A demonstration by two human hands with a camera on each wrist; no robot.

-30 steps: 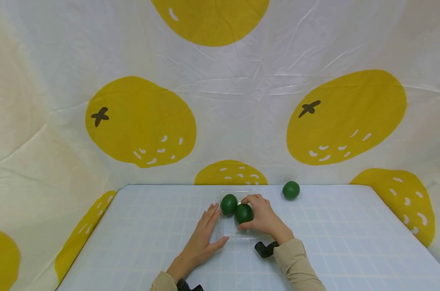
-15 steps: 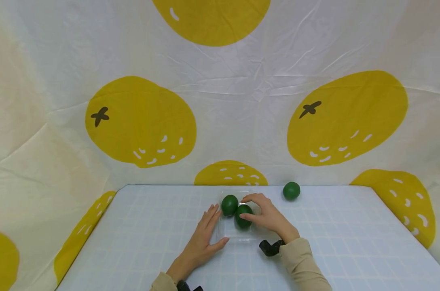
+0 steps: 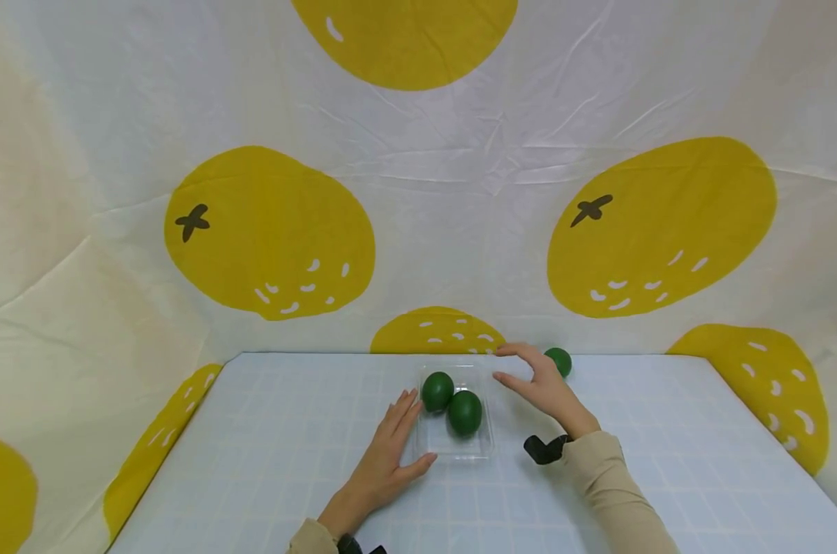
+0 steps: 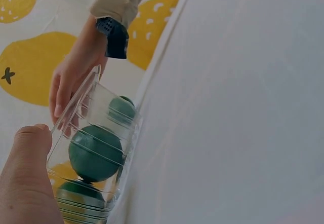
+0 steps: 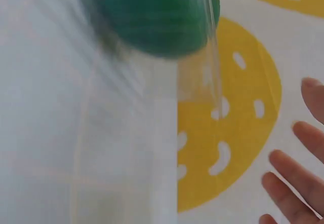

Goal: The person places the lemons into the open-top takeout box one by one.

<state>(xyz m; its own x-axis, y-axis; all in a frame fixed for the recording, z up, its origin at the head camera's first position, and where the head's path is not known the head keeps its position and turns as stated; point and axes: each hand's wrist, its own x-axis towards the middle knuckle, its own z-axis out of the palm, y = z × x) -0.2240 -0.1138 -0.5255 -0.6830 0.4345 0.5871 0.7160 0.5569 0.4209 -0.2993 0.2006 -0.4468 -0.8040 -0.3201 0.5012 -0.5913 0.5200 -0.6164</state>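
Head view: the left hand (image 3: 385,454), fingers straight, seems to touch the clear tray (image 3: 441,444) holding two green balls (image 3: 465,413); the right hand (image 3: 548,391), fingers parted around nothing, partly hides a lone green ball (image 3: 561,359) on the bench (image 3: 273,446).

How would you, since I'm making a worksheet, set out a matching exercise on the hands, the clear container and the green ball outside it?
1. Left hand
2. Right hand
3. Clear container
4. Outside ball

A. Has two green balls inside
B. At the back, partly covered by a hand in the head view
C. Right of the container, gripping nothing
D. Fingers along the container's left side

Pairs: 1-D, 2-C, 3-A, 4-B
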